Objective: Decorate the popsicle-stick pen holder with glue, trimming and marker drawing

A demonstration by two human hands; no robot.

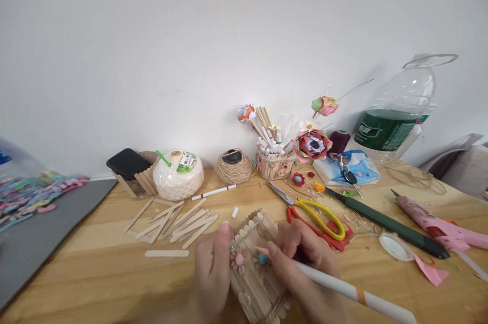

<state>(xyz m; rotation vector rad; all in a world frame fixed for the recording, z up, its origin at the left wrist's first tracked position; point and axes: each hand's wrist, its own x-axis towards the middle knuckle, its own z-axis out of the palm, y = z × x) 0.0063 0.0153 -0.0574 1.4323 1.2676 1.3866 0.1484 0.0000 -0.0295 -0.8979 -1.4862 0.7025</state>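
My left hand [212, 269] grips the left side of a small craft-stick piece [254, 291], thumb up along its edge. Twine-like petals surround a pink pompom [239, 259] and a blue pompom [263, 259] on its face, and rounded stick ends with a pale trim run along its far end. In my right hand [310, 258] is a white marker [339, 285] with an orange band. Its orange tip is over the piece near the blue pompom; whether it touches the surface I cannot tell. A small white cap [235, 212] lies just beyond the piece.
Loose craft sticks [192, 223] lie left of centre. Behind them stand a coconut [178, 175], a twine ball [233, 167] and a decorated pen holder [277, 165]. To the right are scissors [316, 212], a dark green tool [389, 223], a pink glue gun [430, 220] and a large bottle [392, 121].
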